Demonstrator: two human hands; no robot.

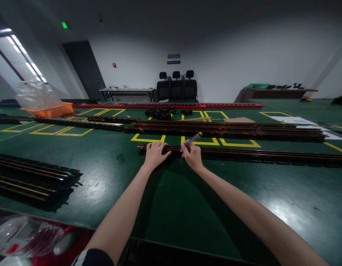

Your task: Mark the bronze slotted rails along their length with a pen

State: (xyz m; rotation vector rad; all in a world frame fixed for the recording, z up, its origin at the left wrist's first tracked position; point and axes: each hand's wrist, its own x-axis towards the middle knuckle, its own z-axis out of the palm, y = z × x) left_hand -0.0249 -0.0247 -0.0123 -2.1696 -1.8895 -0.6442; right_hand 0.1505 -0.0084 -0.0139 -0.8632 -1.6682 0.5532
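A long dark rail (259, 154) with coppery strips lies across the green table in front of me, running off to the right. Near its left end, my left hand (156, 153) grips it, fingers curved over the top and thumb pointing right. My right hand (192, 155) is closed around a marker pen (195, 138), whose back end points up and to the right. The pen's lower tip is hidden by my fingers, at the rail; whether it touches cannot be made out.
Behind lies a bundle of similar rails (229, 129); more rails (29, 177) lie at left. Beyond are black parts (159, 112), cardboard (239, 120), white paper (294, 120), and an orange basket (53, 109) with a plastic bag (36, 96). Clear plastic packaging (26, 236) sits below the table's front edge.
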